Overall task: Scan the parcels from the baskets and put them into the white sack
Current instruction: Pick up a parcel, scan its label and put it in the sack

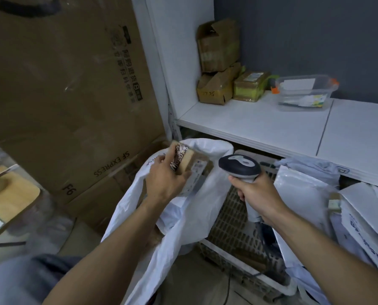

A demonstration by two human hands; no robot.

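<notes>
My left hand (163,179) grips a small brown cardboard parcel (194,166) with printed tape and a white label, holding it over the open mouth of the white sack (183,223). A grey and dark blue barcode scanner (240,167) is held by its handle in my right hand (257,194), its head just right of the parcel. Right of the sack stands a white mesh basket (232,219). White plastic mailer parcels (300,194) lie heaped at the right, over the basket's far side.
Large brown cartons (69,84) fill the left. A white shelf (271,122) above the basket carries several small boxes (218,62) and a clear plastic container (304,91). A wooden stool top (9,194) sits at far left.
</notes>
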